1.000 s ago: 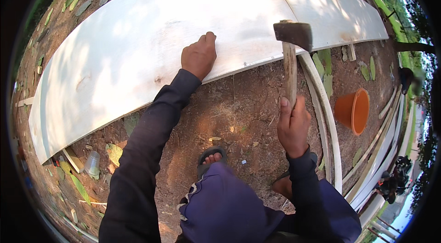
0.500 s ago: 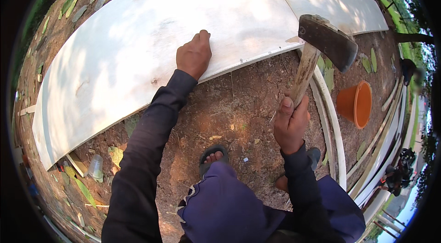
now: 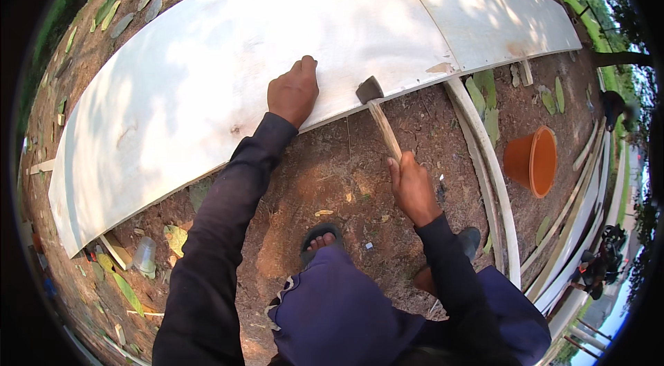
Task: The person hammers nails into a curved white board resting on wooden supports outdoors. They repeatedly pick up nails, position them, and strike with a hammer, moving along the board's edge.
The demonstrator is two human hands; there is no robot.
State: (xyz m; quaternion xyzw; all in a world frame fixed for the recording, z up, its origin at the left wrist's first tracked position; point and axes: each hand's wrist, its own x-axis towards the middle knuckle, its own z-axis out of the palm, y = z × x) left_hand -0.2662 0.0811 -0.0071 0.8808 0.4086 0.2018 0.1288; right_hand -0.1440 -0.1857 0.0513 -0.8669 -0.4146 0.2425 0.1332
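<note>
My right hand (image 3: 414, 189) grips the wooden handle of a hatchet (image 3: 384, 129). Its dark metal head is down at the near edge of a pale plywood sheet (image 3: 207, 82). On the sheet, left of the hatchet head, rests my left hand (image 3: 293, 93), closed with thumb and fingers together. Whatever those fingers hold, if anything, is hidden. A seam (image 3: 423, 10) divides the plywood from a second sheet (image 3: 508, 13) at the right.
An orange bucket (image 3: 531, 161) stands on the dirt to the right, beside curved-looking wooden strips (image 3: 492, 172). More long boards (image 3: 574, 221) lie farther right. A clear plastic cup (image 3: 144, 257) sits under the left side. Fallen leaves (image 3: 126, 291) are scattered around.
My right hand has swung the hatchet down and to the left, from raised over the sheet's right part to its near edge. The left hand stays almost in place.
</note>
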